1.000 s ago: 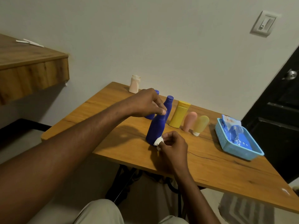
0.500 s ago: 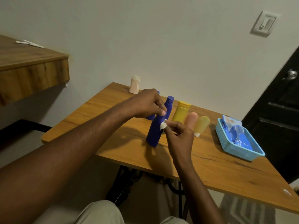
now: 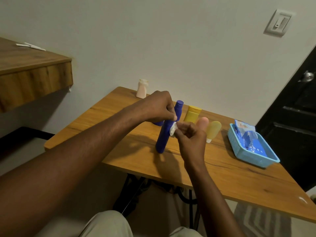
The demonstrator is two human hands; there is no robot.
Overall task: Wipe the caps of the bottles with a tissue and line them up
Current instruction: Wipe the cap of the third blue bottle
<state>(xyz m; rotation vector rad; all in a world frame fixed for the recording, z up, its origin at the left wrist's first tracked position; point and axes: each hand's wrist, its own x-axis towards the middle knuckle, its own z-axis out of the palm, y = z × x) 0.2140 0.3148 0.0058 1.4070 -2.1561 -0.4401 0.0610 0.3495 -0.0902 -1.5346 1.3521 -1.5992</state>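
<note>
our right hand [image 3: 189, 139] has carried the pinched white tissue wad [image 3: 172, 131] up the tall blue plastic bottle [image 3: 163, 137]; left hand [image 3: 156, 106] grips its neck. probably light, slick.

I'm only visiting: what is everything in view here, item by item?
tall blue bottle: one, dark blue, tilted on the table
second blue bottle: one, dark blue, behind the left hand
yellow bottle: one, yellow, mid-table
pink tube: one, pink, beside the yellow bottle
pale yellow tube: one, cap down, beside the pink tube
cream bottle: one, far corner by the wall
tissue: one, white wad, against the tall blue bottle
basket: one, light blue, table's right, holding a blue packet
table: one, wood
shelf: one, wood, left
wall switch: one, white
door: one, black, right
left hand: grips the tall blue bottle
right hand: pinches the tissue
</note>
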